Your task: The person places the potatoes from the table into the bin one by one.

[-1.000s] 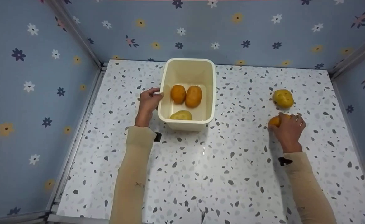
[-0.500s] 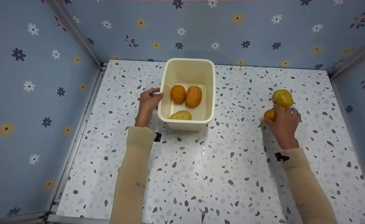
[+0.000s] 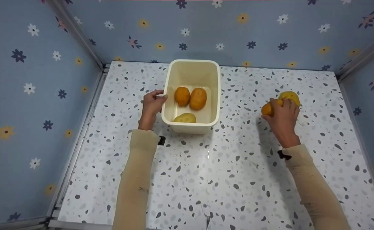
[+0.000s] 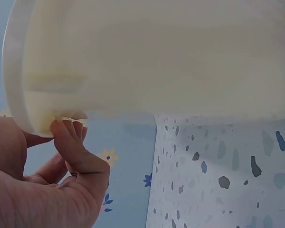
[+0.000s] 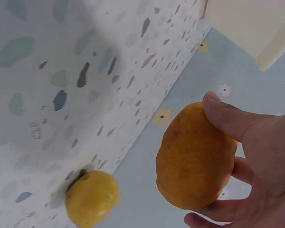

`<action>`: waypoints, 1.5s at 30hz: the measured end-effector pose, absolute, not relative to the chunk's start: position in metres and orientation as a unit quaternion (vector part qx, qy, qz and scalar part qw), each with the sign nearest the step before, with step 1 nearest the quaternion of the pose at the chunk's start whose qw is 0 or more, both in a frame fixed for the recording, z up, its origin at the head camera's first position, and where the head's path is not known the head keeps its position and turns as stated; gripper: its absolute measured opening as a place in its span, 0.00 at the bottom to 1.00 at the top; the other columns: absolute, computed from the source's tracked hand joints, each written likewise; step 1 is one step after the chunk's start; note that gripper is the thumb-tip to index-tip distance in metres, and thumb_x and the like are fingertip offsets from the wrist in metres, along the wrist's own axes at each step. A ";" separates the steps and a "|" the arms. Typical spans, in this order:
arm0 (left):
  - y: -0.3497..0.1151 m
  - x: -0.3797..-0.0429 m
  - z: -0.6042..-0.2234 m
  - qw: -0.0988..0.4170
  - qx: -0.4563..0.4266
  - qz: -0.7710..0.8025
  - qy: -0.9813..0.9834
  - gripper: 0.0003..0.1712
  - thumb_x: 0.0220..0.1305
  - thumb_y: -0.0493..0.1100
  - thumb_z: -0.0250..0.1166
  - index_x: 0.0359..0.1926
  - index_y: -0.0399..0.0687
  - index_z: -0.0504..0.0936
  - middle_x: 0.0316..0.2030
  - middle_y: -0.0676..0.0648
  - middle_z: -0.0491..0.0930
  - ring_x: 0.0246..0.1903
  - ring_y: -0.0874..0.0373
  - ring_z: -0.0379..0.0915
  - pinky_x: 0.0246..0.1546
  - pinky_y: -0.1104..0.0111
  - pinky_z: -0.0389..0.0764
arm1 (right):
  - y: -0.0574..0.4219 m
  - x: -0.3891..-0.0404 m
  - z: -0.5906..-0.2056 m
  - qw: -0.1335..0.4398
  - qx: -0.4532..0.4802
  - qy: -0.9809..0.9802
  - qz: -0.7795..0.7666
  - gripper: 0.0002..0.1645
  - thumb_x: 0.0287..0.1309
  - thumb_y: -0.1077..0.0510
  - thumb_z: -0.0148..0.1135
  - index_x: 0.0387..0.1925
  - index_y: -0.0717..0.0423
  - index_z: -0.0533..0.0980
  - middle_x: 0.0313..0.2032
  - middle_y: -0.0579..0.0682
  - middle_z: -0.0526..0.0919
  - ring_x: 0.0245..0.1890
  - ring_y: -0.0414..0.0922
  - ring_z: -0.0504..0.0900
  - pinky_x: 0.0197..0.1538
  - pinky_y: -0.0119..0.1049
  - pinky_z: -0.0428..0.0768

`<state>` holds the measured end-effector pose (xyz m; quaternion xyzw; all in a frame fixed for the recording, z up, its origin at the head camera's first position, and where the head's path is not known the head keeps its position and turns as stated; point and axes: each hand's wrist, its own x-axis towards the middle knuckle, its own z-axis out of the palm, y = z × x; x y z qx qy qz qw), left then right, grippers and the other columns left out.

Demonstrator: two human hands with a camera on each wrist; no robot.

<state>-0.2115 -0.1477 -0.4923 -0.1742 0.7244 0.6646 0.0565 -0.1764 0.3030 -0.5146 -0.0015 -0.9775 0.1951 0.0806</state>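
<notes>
My left hand (image 3: 152, 105) grips the rim of a cream plastic bin (image 3: 193, 128) at its left side, thumb at the edge and fingers curled beneath the lip in the left wrist view. Inside the bin lie two orange-brown potatoes (image 3: 198, 99) side by side and one yellow potato (image 3: 185, 118) near the front wall. Over at the right, my right hand (image 3: 283, 119) holds another orange-brown potato (image 5: 195, 156) between thumb and fingers, raised above the table. Just behind that hand, a second yellow potato (image 3: 289, 96) rests on the table, partly covered in the head view.
The white speckled table (image 3: 231, 179) is bounded by blue flowered panels at the back (image 3: 206, 28) and both sides. Metal framing (image 3: 78, 140) runs along the left edge.
My right hand has lifted the orange-brown potato and moved it leftward and away from me, now overlapping the yellow potato on the table. The left hand and bin have stayed still.
</notes>
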 end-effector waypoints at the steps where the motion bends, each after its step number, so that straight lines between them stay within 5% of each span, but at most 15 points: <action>1: -0.148 -0.211 -0.492 0.056 -0.173 0.665 0.724 0.21 0.74 0.37 0.64 0.64 0.34 0.82 0.37 0.44 0.82 0.26 0.59 0.79 0.20 0.75 0.75 | 0.300 -0.177 -0.514 0.085 0.003 -0.977 0.193 0.40 0.59 0.57 0.80 0.70 0.61 0.75 0.68 0.76 0.66 0.72 0.73 0.58 0.72 0.71 0.52; 31: -0.146 -0.213 -0.493 0.050 -0.181 0.643 0.742 0.22 0.74 0.39 0.65 0.64 0.36 0.82 0.40 0.42 0.83 0.29 0.59 0.78 0.22 0.75 0.76 | 0.229 -0.209 -0.478 0.140 0.100 -0.975 0.142 0.37 0.58 0.55 0.81 0.68 0.54 0.77 0.68 0.72 0.69 0.72 0.70 0.62 0.74 0.67 0.57; 38: -0.146 -0.213 -0.493 0.061 -0.181 0.653 0.733 0.22 0.75 0.38 0.65 0.67 0.38 0.81 0.52 0.31 0.83 0.39 0.50 0.83 0.25 0.74 0.79 | 0.212 -0.218 -0.468 0.134 0.109 -0.975 0.141 0.38 0.60 0.54 0.80 0.69 0.52 0.76 0.69 0.70 0.68 0.73 0.69 0.60 0.75 0.65 0.56; 45: -0.147 -0.213 -0.493 0.064 -0.185 0.650 0.734 0.23 0.75 0.39 0.64 0.67 0.38 0.81 0.54 0.30 0.82 0.41 0.49 0.83 0.26 0.74 0.79 | 0.195 -0.225 -0.458 0.139 0.118 -0.972 0.146 0.38 0.60 0.54 0.80 0.70 0.51 0.76 0.71 0.69 0.68 0.74 0.68 0.60 0.76 0.64 0.55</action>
